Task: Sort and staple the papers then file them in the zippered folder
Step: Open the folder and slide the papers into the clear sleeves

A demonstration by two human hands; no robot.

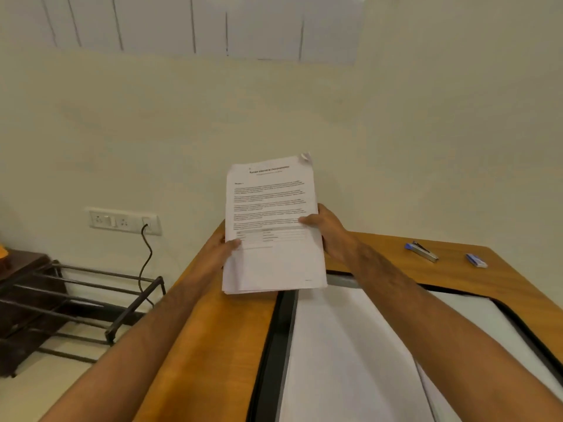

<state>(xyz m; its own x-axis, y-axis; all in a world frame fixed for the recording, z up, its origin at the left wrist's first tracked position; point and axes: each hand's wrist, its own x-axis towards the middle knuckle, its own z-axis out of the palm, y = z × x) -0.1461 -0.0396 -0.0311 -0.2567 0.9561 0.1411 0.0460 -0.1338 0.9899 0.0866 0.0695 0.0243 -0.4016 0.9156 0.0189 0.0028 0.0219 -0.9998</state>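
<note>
Papers (271, 226): printed stack held upright above the far edge of the wooden surface (213, 330), top right corner curled. Far left: metal rack (91, 300) on the floor, wall socket plate (123, 221) above it with a black cable plugged in. Left hand (224, 246): closed on the stack's lower left edge, thumb on the front sheet. Right hand (330, 231): closed on the right edge, thumb pressed across the printed text. Below the stack: zippered folder (274, 345) lying open on the surface, black border visible, white sheets (350, 345) inside. Right of the hands: stapler (422, 251) flat on the surface, small blue staple box (476, 260) just beyond it, apart from the folder.
</note>
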